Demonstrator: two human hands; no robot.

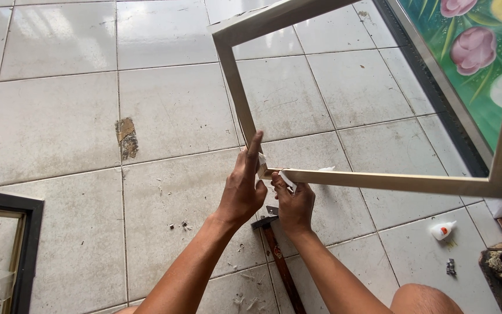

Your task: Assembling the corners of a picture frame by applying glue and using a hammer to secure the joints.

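head view, both hands' fingers clenched on pale frame [379,180] corner, left hand [243,189], right hand [293,203], open tiled floor [59,116] leftward

An open frame [379,180] is held above the tiled floor [59,116], its near-left corner gripped between the left hand [244,189] and the right hand [293,204]. A hammer [277,256] is laid on the floor directly below the hands. A small glue bottle [443,230] is set to the right, a framed picture [466,52] at far right, and another frame [24,232] at the left edge.
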